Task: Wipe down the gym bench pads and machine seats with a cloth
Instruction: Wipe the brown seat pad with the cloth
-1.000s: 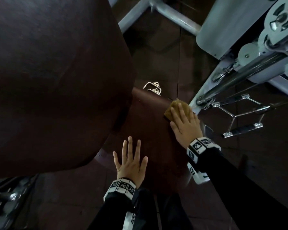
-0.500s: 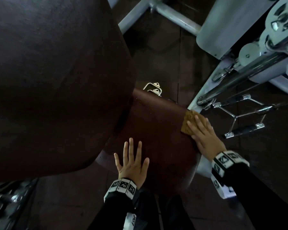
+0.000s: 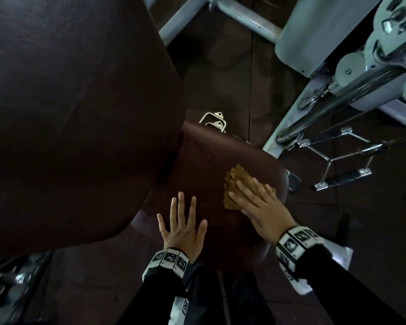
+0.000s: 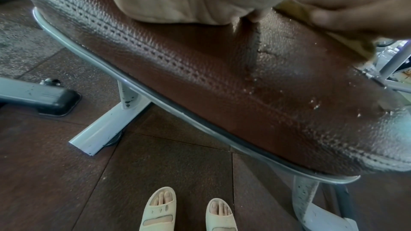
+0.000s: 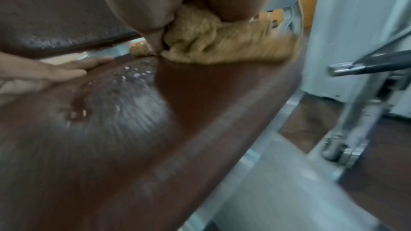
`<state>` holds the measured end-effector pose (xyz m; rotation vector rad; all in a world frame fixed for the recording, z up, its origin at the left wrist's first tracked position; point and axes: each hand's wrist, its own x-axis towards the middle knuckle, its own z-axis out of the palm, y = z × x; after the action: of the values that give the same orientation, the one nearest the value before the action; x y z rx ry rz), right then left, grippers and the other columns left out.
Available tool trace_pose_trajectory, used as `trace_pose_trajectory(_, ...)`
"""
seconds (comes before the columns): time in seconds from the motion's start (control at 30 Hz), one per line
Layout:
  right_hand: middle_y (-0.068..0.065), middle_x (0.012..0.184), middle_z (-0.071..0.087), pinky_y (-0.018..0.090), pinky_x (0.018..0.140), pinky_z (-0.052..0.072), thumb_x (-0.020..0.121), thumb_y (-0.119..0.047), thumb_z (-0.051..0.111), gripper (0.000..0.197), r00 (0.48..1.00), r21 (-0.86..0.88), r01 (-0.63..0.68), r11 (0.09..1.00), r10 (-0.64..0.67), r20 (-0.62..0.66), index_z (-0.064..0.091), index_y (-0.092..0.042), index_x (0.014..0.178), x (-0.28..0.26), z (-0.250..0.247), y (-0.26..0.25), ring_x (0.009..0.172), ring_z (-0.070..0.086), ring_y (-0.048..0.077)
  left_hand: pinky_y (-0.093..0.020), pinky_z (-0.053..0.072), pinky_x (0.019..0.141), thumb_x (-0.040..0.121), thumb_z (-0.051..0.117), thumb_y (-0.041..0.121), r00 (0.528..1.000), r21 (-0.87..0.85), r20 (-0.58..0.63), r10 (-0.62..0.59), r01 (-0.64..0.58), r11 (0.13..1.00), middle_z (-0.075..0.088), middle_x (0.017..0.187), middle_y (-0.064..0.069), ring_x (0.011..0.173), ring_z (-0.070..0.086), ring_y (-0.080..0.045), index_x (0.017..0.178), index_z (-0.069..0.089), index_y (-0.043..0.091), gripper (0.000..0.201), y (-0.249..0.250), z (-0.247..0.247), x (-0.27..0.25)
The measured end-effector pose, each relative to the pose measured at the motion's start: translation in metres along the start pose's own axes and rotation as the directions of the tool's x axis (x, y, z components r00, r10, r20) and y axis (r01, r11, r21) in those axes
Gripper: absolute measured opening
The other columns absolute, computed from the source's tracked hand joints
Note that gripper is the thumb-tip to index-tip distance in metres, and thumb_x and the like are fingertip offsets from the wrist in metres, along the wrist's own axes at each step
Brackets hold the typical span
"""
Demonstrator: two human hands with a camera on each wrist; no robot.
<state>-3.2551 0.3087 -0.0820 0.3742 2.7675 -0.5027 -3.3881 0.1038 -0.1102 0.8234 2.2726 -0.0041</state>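
A dark brown padded machine seat point(image 3: 211, 156) lies below me, with the large brown back pad point(image 3: 68, 102) rising at the left. My right hand point(image 3: 258, 202) presses a crumpled tan cloth point(image 3: 234, 181) flat onto the seat's right half, fingers straight and spread. The cloth point(image 5: 213, 41) bunches under that palm in the right wrist view, and the seat point(image 5: 200, 94) there is blurred. My left hand point(image 3: 182, 221) rests flat on the seat's near left part, fingers spread, holding nothing. Small pale specks dot the textured seat point(image 4: 222, 80) in the left wrist view.
A grey machine frame with pulleys point(image 3: 352, 59) and a chrome bar point(image 3: 326, 109) stand at the right. A chrome cable handle point(image 3: 342, 165) lies on the dark floor beside the seat. My feet in pale sandals point(image 4: 189, 212) stand before the seat's metal rim point(image 4: 155, 97).
My right hand has slid the cloth from the seat's far right edge back toward me and leftward onto the seat's middle right. The left hand has stayed flat in place.
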Motion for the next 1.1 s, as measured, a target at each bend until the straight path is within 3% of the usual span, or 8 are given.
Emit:
trace_pose_trajectory(0.13,-0.01,0.154,0.013,0.049,0.111,0.023,0.096,-0.032,0.026,0.048,0.992,0.082,-0.124,0.989,0.125,-0.007,0.019,-0.037,0.143,-0.012,-0.007,0.033,0.142,0.013,0.031,-0.041,-0.045,0.09,0.084,-0.009,0.064,1.0,-0.019,0.005,0.014,-0.014,1.0,-0.049,0.142,0.01,0.13,-0.045,-0.008,0.13,-0.044,0.042,0.061,0.001,-0.001,-0.001)
trace_pose_trajectory(0.2,-0.011,0.153,0.007,0.048,0.115,0.018,0.099,-0.026,0.033,0.049,0.975,0.138,-0.205,0.969,0.214,-0.055,0.014,-0.037,0.143,0.002,-0.014,0.047,0.143,0.004,0.027,-0.04,-0.045,0.09,0.084,-0.009,0.064,1.0,-0.036,0.013,0.022,-0.022,0.999,-0.049,0.141,0.01,0.129,-0.046,-0.008,0.129,-0.045,0.043,0.061,0.001,-0.002,-0.002)
trace_pose_trajectory(0.27,-0.007,0.154,0.011,0.045,0.114,0.013,0.098,-0.018,0.042,0.055,0.959,0.145,-0.233,0.962,0.252,-0.132,0.013,-0.033,0.143,0.024,-0.022,0.052,0.142,0.008,0.028,-0.04,-0.045,0.089,0.085,-0.009,0.064,0.999,-0.047,0.017,0.029,-0.028,0.999,-0.05,0.141,0.011,0.128,-0.047,-0.007,0.128,-0.046,0.044,0.06,0.001,-0.003,-0.002)
trace_pose_trajectory(0.37,-0.009,0.157,0.009,0.052,0.112,0.015,0.1,-0.026,0.035,0.053,0.937,0.134,-0.334,0.933,0.344,-0.056,0.013,-0.037,0.146,0.063,-0.033,0.044,0.143,0.008,0.034,-0.041,-0.043,0.09,0.086,-0.004,0.062,0.999,-0.066,0.022,0.029,-0.028,0.997,-0.052,0.139,0.011,0.126,-0.048,-0.006,0.126,-0.047,0.045,0.061,0.002,-0.005,-0.002)
trace_pose_trajectory(0.53,-0.009,0.157,0.008,0.054,0.114,0.011,0.098,-0.026,0.035,0.055,0.958,0.065,-0.275,0.959,0.279,-0.07,0.013,-0.04,0.147,0.075,-0.029,0.0,0.144,0.004,0.034,-0.047,-0.035,0.097,0.087,-0.003,0.06,0.999,-0.069,0.023,0.025,-0.023,0.997,-0.053,0.138,0.011,0.125,-0.049,-0.006,0.124,-0.049,0.044,0.061,0.003,-0.005,-0.003)
trace_pose_trajectory(0.73,-0.008,0.155,0.019,0.05,0.112,0.019,0.096,-0.025,0.042,0.054,0.997,0.027,-0.081,0.996,0.081,-0.009,0.023,-0.038,0.145,0.008,-0.001,-0.007,0.142,0.017,0.033,-0.04,-0.044,0.089,0.087,-0.003,0.061,1.0,-0.053,0.003,0.024,-0.024,0.998,-0.052,0.139,0.012,0.126,-0.048,-0.006,0.124,-0.049,0.045,0.061,0.002,-0.005,-0.003)
trace_pose_trajectory(0.9,-0.01,0.154,0.012,0.051,0.113,0.021,0.096,-0.036,0.022,0.047,0.988,0.104,-0.152,0.983,0.151,0.02,0.017,-0.037,0.143,-0.02,-0.009,0.021,0.143,0.008,0.028,-0.04,-0.042,0.092,0.089,0.002,0.061,0.998,-0.063,-0.028,0.048,-0.05,0.997,-0.05,0.141,0.013,0.127,-0.047,-0.005,0.127,-0.045,0.045,0.063,0.001,-0.005,-0.004)
trace_pose_trajectory(1.1,-0.017,0.152,0.0,0.051,0.115,0.007,0.099,-0.028,0.037,0.052,0.971,0.106,-0.226,0.968,0.233,-0.056,0.01,-0.04,0.142,0.002,-0.008,0.014,0.144,-0.001,0.032,-0.047,-0.021,0.111,0.091,0.014,0.067,0.97,0.036,-0.211,0.121,-0.116,0.993,-0.032,0.152,0.012,0.14,-0.026,-0.007,0.143,-0.016,0.045,0.065,-0.02,-0.014,-0.009)
